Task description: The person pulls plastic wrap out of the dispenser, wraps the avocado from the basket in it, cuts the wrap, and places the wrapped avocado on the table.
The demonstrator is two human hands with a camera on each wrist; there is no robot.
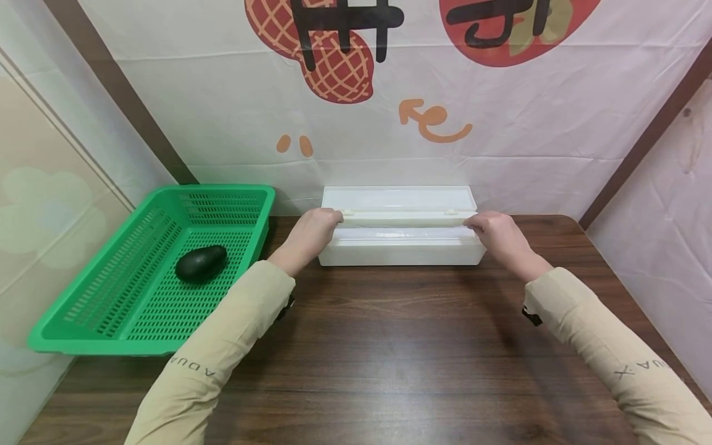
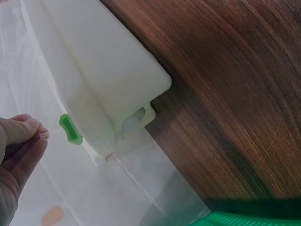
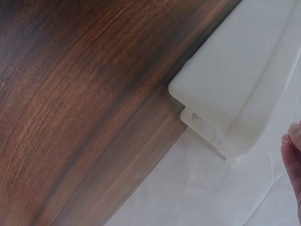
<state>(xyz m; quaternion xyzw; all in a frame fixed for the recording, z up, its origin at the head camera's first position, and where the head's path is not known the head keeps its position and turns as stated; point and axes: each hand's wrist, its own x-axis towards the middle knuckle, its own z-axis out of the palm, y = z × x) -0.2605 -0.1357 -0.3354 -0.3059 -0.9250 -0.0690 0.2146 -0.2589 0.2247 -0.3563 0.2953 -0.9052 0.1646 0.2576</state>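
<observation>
A white cling film dispenser box stands at the table's far edge, its lid raised at the back. Inside lies a shiny roll of film. My left hand is at the box's left end, thumb and fingertips pinching the barely visible clear film above the front wall. At the opposite end my right hand pinches the film's other side the same way. A green slider shows on the box's edge beside the left fingertips in the left wrist view. Only the right fingertips show in the right wrist view.
A green plastic basket stands on the left with a dark, glossy, pear-shaped fruit or vegetable in it. The brown wooden table stretches in front of the box. Printed white cloth hangs close behind it.
</observation>
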